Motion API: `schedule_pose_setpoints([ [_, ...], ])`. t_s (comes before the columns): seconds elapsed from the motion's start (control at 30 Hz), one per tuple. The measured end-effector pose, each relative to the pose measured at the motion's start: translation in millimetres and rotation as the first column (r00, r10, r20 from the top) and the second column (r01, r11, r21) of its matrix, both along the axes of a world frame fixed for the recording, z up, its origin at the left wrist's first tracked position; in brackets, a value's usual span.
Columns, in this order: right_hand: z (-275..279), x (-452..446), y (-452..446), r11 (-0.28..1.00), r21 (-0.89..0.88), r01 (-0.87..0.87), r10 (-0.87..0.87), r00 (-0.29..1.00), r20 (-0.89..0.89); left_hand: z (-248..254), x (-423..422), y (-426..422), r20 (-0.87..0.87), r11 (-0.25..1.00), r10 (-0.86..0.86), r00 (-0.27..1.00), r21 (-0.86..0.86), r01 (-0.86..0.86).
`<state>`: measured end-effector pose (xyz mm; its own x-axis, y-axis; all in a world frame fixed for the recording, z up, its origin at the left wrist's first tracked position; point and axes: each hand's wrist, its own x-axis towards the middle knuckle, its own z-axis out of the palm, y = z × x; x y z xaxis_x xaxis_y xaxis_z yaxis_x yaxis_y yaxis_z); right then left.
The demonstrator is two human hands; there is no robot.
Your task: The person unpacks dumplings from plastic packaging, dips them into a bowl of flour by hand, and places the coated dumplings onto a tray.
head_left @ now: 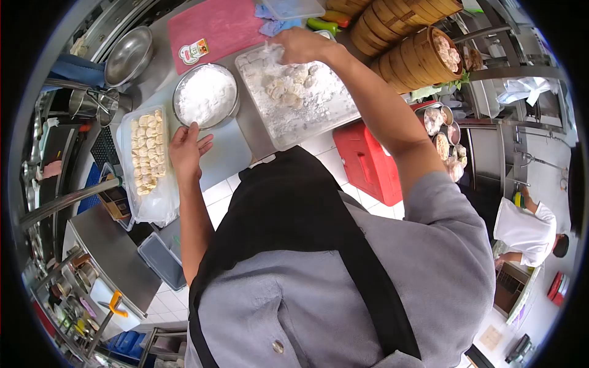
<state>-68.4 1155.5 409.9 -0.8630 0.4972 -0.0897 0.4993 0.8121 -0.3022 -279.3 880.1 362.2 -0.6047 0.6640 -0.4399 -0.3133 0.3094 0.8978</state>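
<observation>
My right hand [297, 46] is over the far left part of a floured tray [279, 132], which holds pale dumplings [291, 89] dusted with white powder. White powder lies at its fingertips; what the fingers hold is too small to tell. My left hand [189, 147] is just below a metal bowl [205, 96] heaped with white powder, fingers apart and holding nothing. To its left stands a clear plastic box [127, 150] with rows of dumplings [148, 147] and a plastic bag at its near end.
A pink cutting board [218, 27] lies beyond the bowl. An empty metal bowl [129, 56] sits far left. Bamboo steamers [408, 61] stand at the right beyond my right arm. A red box [368, 162] is below the counter. A person [524, 227] in white works at far right.
</observation>
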Motion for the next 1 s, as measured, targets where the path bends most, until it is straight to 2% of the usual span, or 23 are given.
schedule_pose_setpoints([
  [0.03,-9.3,7.6,1.6,1.000,-0.002,0.006,-0.005,1.000,0.003,-0.9,-1.1,-2.1,0.013,1.000,-0.010,1.000,-0.007,0.010],
  [0.1,-23.9,16.1,6.5,0.993,-0.110,0.050,-0.034,0.989,0.144,-2.0,-2.0,-1.9,0.024,1.000,-0.016,1.000,-0.004,0.016],
  [0.13,-27.2,19.2,6.3,0.993,-0.106,0.048,-0.033,0.989,0.142,-2.5,-2.7,-2.1,0.031,1.000,-0.007,0.999,-0.008,0.008],
  [0.23,-37.9,35.4,-2.3,0.993,-0.107,0.058,-0.050,0.996,0.080,-7.9,-2.9,-6.5,0.043,1.000,0.013,0.999,0.004,-0.013],
  [0.3,-35.2,46.5,0.4,0.988,-0.107,0.109,-0.117,0.990,-0.072,-8.5,-5.2,-4.4,0.042,0.999,0.030,0.999,0.039,-0.031],
  [0.37,-12.7,58.6,-8.3,0.980,-0.132,0.152,-0.160,0.986,-0.052,-7.5,-3.6,-1.9,0.044,0.992,0.084,0.996,0.095,-0.088],
  [0.43,0.0,78.2,-11.4,0.914,-0.212,0.345,-0.335,0.939,0.081,-5.4,-1.6,-3.2,0.040,0.990,0.099,0.994,0.099,-0.103],
  [0.47,-0.9,89.3,-10.6,0.915,-0.213,0.343,-0.334,0.939,0.079,-4.4,-1.5,-4.3,0.035,0.989,0.107,0.994,0.098,-0.110],
  [0.53,-15.6,114.1,-11.9,0.938,-0.147,0.314,-0.270,0.928,0.258,-6.2,-2.1,-5.7,0.042,0.987,0.111,0.993,0.112,-0.115],
  [0.57,-30.9,127.4,-17.1,0.936,-0.149,0.318,-0.274,0.926,0.260,-8.2,-1.7,-7.2,0.054,0.985,0.112,0.992,0.123,-0.118],
  [0.63,-75.8,150.7,-25.6,0.971,0.045,0.233,-0.237,0.942,0.238,-14.3,-4.0,-7.6,0.047,0.987,0.097,0.994,0.121,-0.102],
  [0.67,-100.0,157.0,-30.0,0.970,0.045,0.240,-0.243,0.940,0.240,-16.3,-4.9,-9.1,0.039,0.989,0.088,0.995,0.114,-0.092],
  [0.7,-123.5,162.3,-33.0,0.958,0.063,0.281,-0.287,0.947,0.146,-15.9,-5.2,-9.7,0.042,0.990,0.081,0.996,0.113,-0.086],
  [0.73,-125.5,161.7,-39.5,0.943,0.077,0.323,-0.327,0.943,0.054,-13.9,-4.2,-10.9,0.041,0.990,0.085,0.996,0.114,-0.089],
  [0.83,-121.1,164.1,-62.7,0.956,0.164,0.245,-0.259,0.964,0.067,-7.9,1.2,-8.2,0.048,0.988,0.102,0.994,0.112,-0.107],
  [0.87,-110.7,164.3,-67.0,0.974,0.046,0.221,-0.224,0.969,0.104,-5.9,1.9,-7.1,0.049,0.985,0.122,0.991,0.113,-0.127],
  [1.0,-107.3,183.2,-76.2,0.989,0.060,0.136,-0.142,0.983,0.112,-4.8,3.1,-7.4,0.069,0.985,0.115,0.991,0.122,-0.122],
])
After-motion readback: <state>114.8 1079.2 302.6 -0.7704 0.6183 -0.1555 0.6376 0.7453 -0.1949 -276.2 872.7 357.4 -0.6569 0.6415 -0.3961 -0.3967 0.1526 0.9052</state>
